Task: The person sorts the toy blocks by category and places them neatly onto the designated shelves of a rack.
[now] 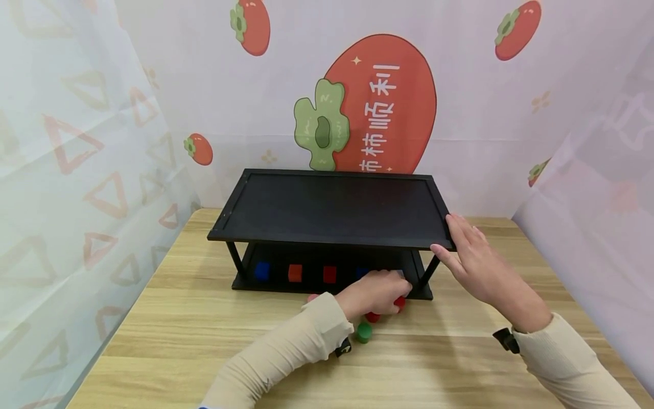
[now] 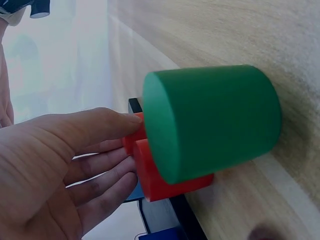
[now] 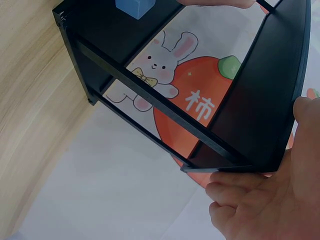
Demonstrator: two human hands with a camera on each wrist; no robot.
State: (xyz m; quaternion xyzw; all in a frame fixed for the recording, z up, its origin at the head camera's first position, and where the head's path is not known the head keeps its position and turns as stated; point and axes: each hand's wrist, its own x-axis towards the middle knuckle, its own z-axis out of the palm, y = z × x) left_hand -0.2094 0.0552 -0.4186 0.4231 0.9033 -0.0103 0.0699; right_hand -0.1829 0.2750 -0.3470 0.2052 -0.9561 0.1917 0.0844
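Observation:
My left hand [image 1: 380,292] reaches to the front right of a black two-level shelf [image 1: 332,207]. Its thumb and fingers pinch a red block [image 2: 132,136], partly hidden behind another red piece [image 2: 172,182]. A green cylinder [image 2: 215,120] stands on the table close to this hand's wrist. My right hand [image 1: 472,264] holds the upper board's front right corner, thumb at the front edge and fingers along the right side. On the lower board, a light blue cube [image 3: 135,6] sits at the right end, largely hidden by the left hand in the head view.
Along the lower board stand a blue cube [image 1: 262,271], an orange cube [image 1: 295,272], a red cube [image 1: 330,274] and a dark blue cube [image 1: 363,272]. A pink piece [image 1: 313,297] peeks out beside the left sleeve. Behind the wooden table [image 1: 168,335] hangs a printed cloth [image 1: 475,113].

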